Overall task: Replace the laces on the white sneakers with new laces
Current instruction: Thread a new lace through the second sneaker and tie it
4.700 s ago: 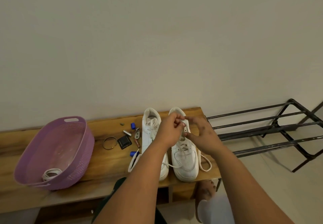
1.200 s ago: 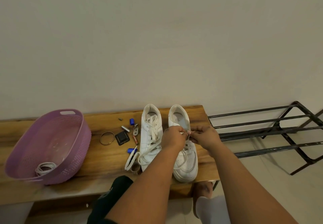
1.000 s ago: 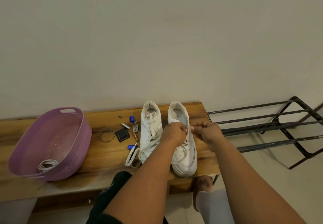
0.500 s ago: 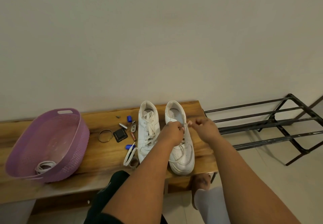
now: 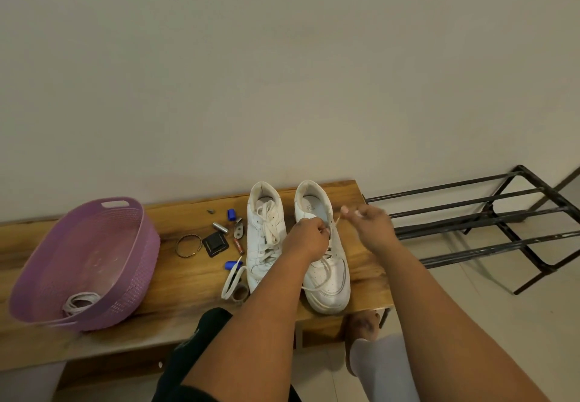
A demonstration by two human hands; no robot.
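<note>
From the head view, two white sneakers stand side by side at the right end of the desk [image 5: 175, 291], long axes running front to back, toes toward the person and heel openings toward the wall [image 5: 282, 72]. The left sneaker [image 5: 263, 238] is fully laced, its lace ends heaped loosely over the tongue. The right sneaker [image 5: 326, 276] is laced only over the lower eyelets; its toe sits at the desk's front edge.

The hands are apart, both over the upper part of the right sneaker. The left hand [image 5: 309, 238] is curled, its fingertips pinching at the lace [image 5: 336, 222] near the upper eyelets. The right hand [image 5: 370, 229] is raised just right of the shoe, blurred, thumb and forefinger pinched on the thin lace end that runs down toward the left hand.

Left of the shoes lie small items: a loose lace [image 5: 233, 279] looped near the front, a ring [image 5: 187, 245], a black square [image 5: 215, 244], blue caps and small metal pieces. A purple basket [image 5: 131, 276] sits at the left with coiled white lace [image 5: 80, 302] inside.

The desk is brown wood grain against a plain pale wall. To the right, a black metal rack [image 5: 489, 229] stands on a light tiled floor [image 5: 502, 323].
</note>
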